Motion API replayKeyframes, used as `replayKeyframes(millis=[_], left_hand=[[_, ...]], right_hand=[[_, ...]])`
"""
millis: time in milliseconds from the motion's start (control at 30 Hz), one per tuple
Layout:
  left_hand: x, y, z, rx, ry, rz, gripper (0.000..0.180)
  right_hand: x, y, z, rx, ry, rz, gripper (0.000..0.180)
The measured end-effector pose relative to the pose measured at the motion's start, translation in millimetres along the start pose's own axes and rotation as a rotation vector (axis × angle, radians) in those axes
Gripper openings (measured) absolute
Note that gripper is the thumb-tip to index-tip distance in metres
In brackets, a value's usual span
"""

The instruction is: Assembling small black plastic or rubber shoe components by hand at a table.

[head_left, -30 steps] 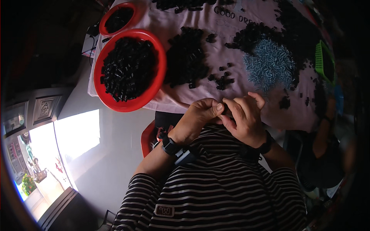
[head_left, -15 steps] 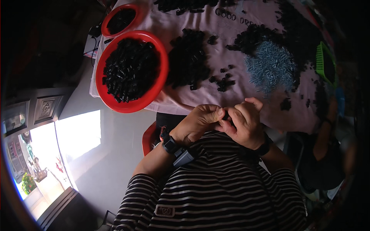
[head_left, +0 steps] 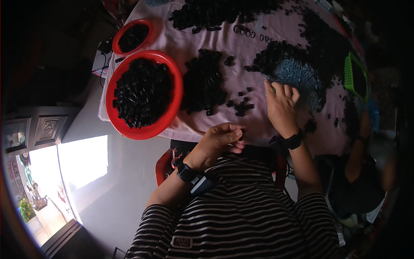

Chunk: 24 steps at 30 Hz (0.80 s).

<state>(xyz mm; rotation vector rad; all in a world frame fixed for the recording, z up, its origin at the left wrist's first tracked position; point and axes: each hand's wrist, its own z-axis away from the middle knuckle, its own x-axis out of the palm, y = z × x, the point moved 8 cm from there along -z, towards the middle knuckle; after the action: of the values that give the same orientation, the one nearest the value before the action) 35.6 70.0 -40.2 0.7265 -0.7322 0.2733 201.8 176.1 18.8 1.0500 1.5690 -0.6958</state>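
My left hand (head_left: 222, 140) is pinched on a small black plastic piece (head_left: 242, 129) just off the near edge of the table. Most of that piece is hidden by the fingers. My right hand (head_left: 282, 108) reaches over the cloth, its fingers bent and apart at the near side of a heap of small bluish-silver screws (head_left: 299, 73). Nothing shows between those fingers, though their tips are partly hidden. A few loose black pieces (head_left: 241, 105) lie on the cloth between the two hands, with a larger black heap (head_left: 205, 82) to their left.
A large red basin (head_left: 180, 93) full of black pieces stands at the left table edge, a smaller red basin (head_left: 148, 32) behind it. More black heaps (head_left: 215, 15) cover the far side of the pink cloth (head_left: 254, 84). Right: a green basket (head_left: 348, 73) and another person's arm (head_left: 358, 151).
My right hand has left my left hand and moved forward to the screw heap. My left hand keeps its pinch near the table edge. The view has shifted slightly.
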Motion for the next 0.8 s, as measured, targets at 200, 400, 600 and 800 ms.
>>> replayKeyframes(millis=[200,400,600,800], left_hand=[[-14.4,7.6,4.2,0.019,-0.005,0.136,0.021],[-22.1,28.7,-8.1,0.148,0.185,-0.226,0.02],[3.3,79.0,1.6,0.783,0.663,-1.286,0.017],[2.8,75.6,-14.1,0.776,0.672,-1.592,0.021]], right_hand=[[-10.5,3.5,14.2,-0.018,0.137,-0.352,0.026],[-9.1,24.0,1.7,0.109,0.249,-0.34,0.019],[5.9,1.4,-21.5,0.037,0.221,-0.158,0.017],[12.4,14.0,-16.8,0.073,0.178,-0.337,0.014]])
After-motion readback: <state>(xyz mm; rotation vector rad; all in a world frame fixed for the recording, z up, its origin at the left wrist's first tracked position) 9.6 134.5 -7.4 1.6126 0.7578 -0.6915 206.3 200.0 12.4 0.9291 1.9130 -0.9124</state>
